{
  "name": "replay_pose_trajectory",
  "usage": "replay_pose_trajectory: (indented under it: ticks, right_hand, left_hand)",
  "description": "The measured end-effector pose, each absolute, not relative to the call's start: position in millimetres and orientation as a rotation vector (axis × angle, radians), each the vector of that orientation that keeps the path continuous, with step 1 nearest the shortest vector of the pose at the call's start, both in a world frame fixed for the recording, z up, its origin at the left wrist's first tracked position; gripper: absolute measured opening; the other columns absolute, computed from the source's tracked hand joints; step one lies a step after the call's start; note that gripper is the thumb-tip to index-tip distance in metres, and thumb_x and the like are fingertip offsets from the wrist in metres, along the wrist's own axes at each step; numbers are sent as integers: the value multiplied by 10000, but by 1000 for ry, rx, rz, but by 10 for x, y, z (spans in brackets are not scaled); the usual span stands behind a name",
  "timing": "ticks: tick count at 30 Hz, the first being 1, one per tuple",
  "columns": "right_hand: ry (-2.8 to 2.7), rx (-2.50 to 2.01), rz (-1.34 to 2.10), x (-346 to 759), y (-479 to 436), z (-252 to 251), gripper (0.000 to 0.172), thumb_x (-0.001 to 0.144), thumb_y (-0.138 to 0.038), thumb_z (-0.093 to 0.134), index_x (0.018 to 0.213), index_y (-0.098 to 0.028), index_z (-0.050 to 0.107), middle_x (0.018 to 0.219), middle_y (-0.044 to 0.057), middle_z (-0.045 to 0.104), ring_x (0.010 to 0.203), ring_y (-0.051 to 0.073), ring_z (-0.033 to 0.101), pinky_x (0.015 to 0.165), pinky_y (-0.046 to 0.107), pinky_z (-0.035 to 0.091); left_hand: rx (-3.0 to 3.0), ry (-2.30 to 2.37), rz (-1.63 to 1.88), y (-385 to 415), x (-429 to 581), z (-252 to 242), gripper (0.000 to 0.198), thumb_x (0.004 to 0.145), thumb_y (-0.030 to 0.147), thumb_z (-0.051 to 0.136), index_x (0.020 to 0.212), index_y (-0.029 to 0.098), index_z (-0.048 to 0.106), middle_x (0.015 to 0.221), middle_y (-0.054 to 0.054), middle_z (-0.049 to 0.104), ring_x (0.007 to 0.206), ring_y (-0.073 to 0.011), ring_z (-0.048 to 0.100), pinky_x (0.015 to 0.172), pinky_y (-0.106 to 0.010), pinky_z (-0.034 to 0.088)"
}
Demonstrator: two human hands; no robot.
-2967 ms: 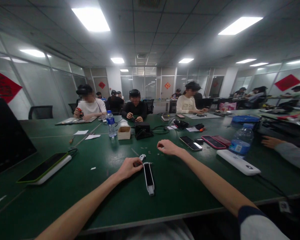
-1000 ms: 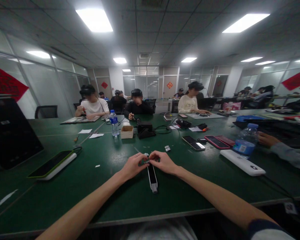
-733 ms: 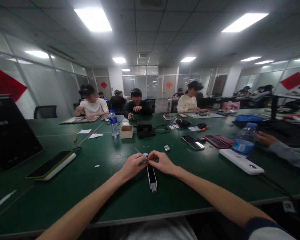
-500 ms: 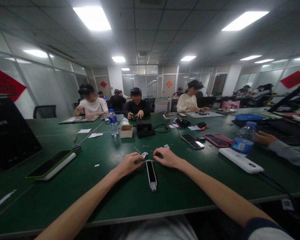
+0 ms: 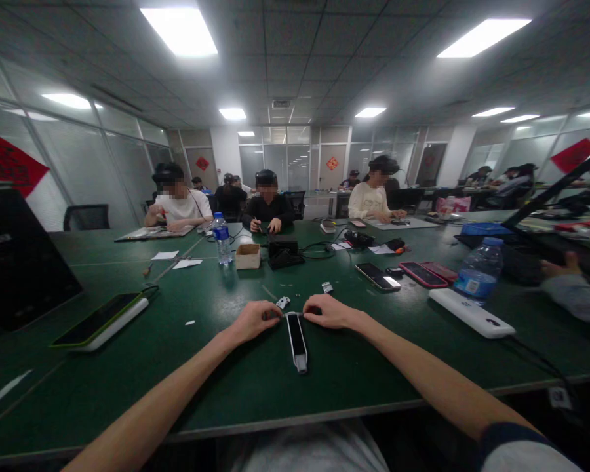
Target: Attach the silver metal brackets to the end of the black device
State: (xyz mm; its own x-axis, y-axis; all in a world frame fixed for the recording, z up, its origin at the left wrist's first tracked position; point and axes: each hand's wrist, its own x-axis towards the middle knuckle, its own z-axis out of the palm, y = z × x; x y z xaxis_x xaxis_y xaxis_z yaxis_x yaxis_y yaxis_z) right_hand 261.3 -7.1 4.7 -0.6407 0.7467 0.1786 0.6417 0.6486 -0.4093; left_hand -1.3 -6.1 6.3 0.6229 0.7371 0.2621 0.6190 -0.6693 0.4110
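Observation:
A long black-and-white device (image 5: 297, 342) lies on the green table (image 5: 128, 373) straight ahead of me, its narrow end towards me. My left hand (image 5: 248, 321) and my right hand (image 5: 330, 312) sit on either side of its far end, fingertips close to it. Small dark bits show at both sets of fingertips, too small to name. A small white bracket (image 5: 283, 302) lies just beyond my left hand, and a small metal part (image 5: 327, 287) lies beyond my right hand.
To the right lie several phones (image 5: 377, 276), a white power bank (image 5: 472, 313) and a water bottle (image 5: 479, 278). A co-worker's hand (image 5: 555, 267) rests beyond them. A cardboard box (image 5: 248, 257) and a black unit (image 5: 282, 254) stand ahead, and a phone on a charger (image 5: 98, 321) lies left.
My hands, pressed together over the device's far end a moment ago, have parted to either side of it. The white bracket now lies free on the table. My head has tilted slightly.

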Motion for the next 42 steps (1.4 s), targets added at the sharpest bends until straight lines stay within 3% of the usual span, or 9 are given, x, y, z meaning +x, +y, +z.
replay_pose_trajectory:
  ticks: [14,24,37,42]
  right_hand:
    - [-2463,-1069,438,2570,-95,-25,162,880,-282,558,898,-156,659,885,42,622,767,143,564,707,274,464]
    - [-2401,-1048,472,2570,-91,-87,145,875,-277,566,882,-156,645,881,34,614,757,136,559,692,265,464]
    - [-2420,-1020,406,2549,-81,-122,141,882,-265,548,865,-157,637,865,37,615,754,139,551,706,272,457]
    - [-2421,-1044,428,2551,-82,-121,184,900,-305,534,895,-154,639,885,40,616,767,139,555,700,267,456]
  left_hand:
    - [2406,1196,704,-132,15,78,160,792,244,665,927,192,733,782,6,693,684,-144,591,672,-230,452]
    - [2639,994,729,-54,-28,-37,167,844,208,623,984,202,715,887,-22,697,735,-130,609,692,-222,464]
    - [2237,1139,704,-150,23,128,181,763,270,670,902,184,748,879,-24,745,801,-188,668,752,-266,507]
    - [2101,1092,675,-141,2,101,253,758,324,675,913,135,738,816,-47,733,672,-171,654,643,-259,520]
